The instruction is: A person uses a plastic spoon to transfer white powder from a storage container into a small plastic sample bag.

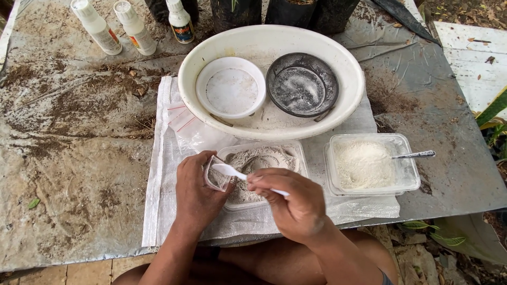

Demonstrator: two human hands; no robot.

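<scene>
At the table's far left corner we saw three white bottles [134,26] standing close together on the grey, soil-stained table [68,158]. A white woven sheet [158,174] lay toward the table's near edge, in its middle part, and carried most of the things. On its far part sat a large white basin [272,129], holding a white bowl [231,87] on the left and a dark bowl [302,84] just beside it on the right. Loose clear bags [185,124] lay by the basin's left rim.

Near the table's near edge, our left hand [195,192] was closed around a small clear bag [217,177], holding its mouth open. Our right hand [293,203] pinched the handle of a white plastic spoon [229,170], whose bowl rested at the bag's mouth. Both hovered over a clear tub of grey powder [261,161].

Just right of it, toward the table's right edge, stood a second clear tub of white powder [364,163] with a metal spoon [414,155] resting in it.
</scene>
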